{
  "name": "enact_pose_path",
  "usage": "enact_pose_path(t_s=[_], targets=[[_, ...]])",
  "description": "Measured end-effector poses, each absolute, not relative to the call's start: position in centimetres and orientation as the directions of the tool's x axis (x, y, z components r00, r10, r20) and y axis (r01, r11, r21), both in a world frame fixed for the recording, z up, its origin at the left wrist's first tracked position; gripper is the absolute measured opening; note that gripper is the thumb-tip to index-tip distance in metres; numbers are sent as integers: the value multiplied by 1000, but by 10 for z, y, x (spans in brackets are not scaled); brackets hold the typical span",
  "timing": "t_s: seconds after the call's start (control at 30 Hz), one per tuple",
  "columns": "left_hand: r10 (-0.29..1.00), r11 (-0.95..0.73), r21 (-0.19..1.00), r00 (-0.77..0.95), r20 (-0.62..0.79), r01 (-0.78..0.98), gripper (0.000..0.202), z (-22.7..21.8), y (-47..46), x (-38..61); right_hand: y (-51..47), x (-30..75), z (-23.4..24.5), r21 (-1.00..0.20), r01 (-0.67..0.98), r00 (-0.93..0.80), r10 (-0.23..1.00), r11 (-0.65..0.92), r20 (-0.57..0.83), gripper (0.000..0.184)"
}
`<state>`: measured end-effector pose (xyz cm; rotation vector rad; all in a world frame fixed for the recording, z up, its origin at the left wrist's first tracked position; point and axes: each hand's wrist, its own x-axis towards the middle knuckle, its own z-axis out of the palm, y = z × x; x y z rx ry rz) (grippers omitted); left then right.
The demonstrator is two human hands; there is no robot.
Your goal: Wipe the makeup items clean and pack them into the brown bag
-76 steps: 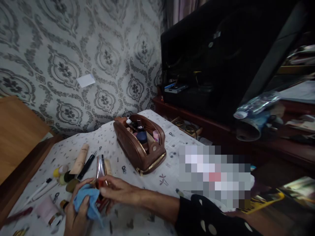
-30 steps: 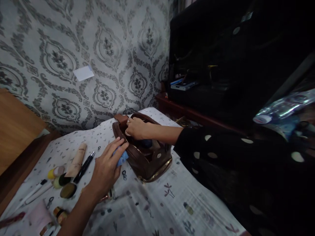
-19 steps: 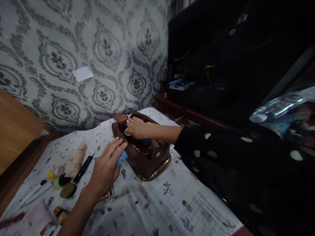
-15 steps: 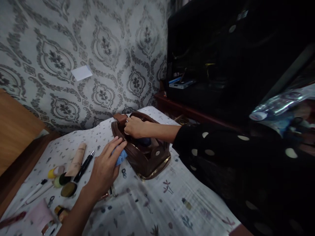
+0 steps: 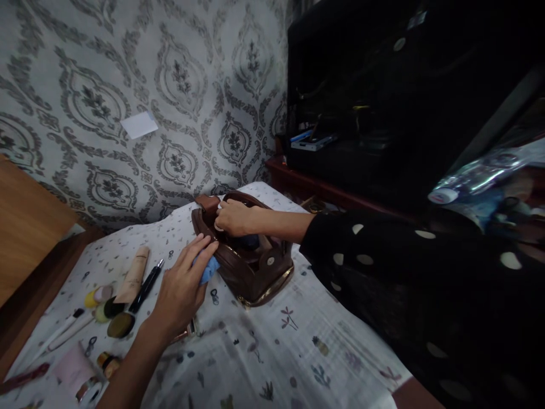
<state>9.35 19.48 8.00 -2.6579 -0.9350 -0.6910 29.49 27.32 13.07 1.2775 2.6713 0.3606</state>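
Bag [image 5: 233,274] on the sheet [image 5: 251,372], long axis far left to near right; your right hand [image 5: 237,219] is inside its far half.
Right fingers curl down, their hold hidden: cannot tell. Your left hand [image 5: 182,279] grips crumpled, soft blue cloth [image 5: 209,271] against the bag's left side. Bag: smooth brown leather-look, boxy, rounded; zip [image 5: 272,288] brass-toned. Sheet: thin, printed, creased.

A black sleeve [image 5: 404,267] with rounded cream dots stops short of the right hand [image 5: 234,218]; the left forearm [image 5: 142,352] is bare.
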Motion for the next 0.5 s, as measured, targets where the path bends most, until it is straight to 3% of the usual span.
enact_pose_path(t_s=[0.5], targets=[[547,-768,-32,682,486,639,79,79,193,93,271,303,143,179,765,-627,779,619,-13,21]])
